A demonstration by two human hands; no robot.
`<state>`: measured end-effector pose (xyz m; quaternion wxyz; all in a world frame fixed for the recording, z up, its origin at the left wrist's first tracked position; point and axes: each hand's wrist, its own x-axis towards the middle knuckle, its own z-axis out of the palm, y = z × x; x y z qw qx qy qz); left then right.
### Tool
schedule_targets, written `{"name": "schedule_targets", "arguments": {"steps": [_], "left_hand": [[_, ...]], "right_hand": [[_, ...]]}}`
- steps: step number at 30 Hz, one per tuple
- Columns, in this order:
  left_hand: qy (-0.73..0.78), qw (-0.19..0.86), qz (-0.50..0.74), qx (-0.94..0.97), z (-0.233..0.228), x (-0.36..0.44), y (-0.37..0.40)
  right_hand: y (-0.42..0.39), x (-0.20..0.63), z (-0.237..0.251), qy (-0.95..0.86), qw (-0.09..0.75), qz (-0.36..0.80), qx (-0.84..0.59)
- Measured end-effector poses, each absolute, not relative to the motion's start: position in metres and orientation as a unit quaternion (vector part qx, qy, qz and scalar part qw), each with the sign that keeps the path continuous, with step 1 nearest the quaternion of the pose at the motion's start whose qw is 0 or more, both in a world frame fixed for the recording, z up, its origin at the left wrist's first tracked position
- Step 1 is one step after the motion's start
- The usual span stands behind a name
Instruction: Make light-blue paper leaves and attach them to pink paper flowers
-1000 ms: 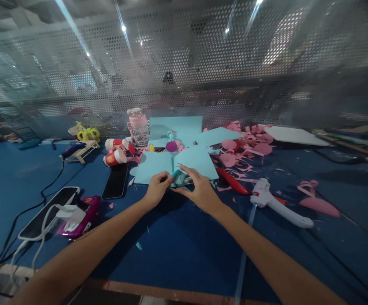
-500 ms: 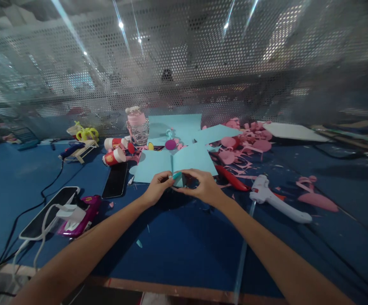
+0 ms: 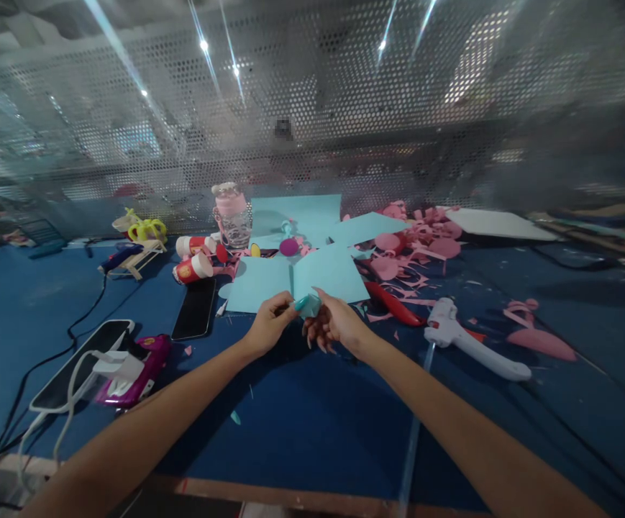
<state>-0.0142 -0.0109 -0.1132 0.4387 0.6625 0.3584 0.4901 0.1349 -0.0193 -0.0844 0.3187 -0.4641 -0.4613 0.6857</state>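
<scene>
Both my hands meet over the blue table (image 3: 317,432) on a small folded piece of light blue paper (image 3: 308,305). My left hand (image 3: 270,321) pinches its left end between thumb and fingers. My right hand (image 3: 332,324) holds its right side, palm turned up a little and fingers curled under. Just beyond them lie flat light blue paper sheets (image 3: 298,277).
A white glue gun (image 3: 471,342) lies to the right, with red scissors (image 3: 393,303) and pink paper scraps (image 3: 420,244) behind it. Left are two phones (image 3: 194,308), a pink device (image 3: 134,367) with cables, red cups (image 3: 193,267) and a clear bottle (image 3: 232,216). A perforated metal screen closes the back.
The folded paper has been lifted slightly off the table and rolled tighter. My right hand has turned from palm-down over it to palm-up beside it.
</scene>
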Motion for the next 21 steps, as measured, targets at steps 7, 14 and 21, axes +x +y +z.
{"name": "schedule_targets", "arguments": {"steps": [7,14,21], "left_hand": [[0.368,0.418,0.464,0.689,-0.114,-0.015,-0.012],[0.374,0.374,0.466,0.709,-0.112,-0.018,-0.012],[0.381,0.398,0.501,0.667,-0.109,-0.015,-0.017]], "right_hand": [[-0.014,0.139,-0.092,-0.473,0.329,0.671,-0.465],[-0.014,0.14,-0.094,-0.472,0.32,0.693,-0.441],[-0.021,0.138,-0.083,-0.447,0.296,0.762,-0.363]]}}
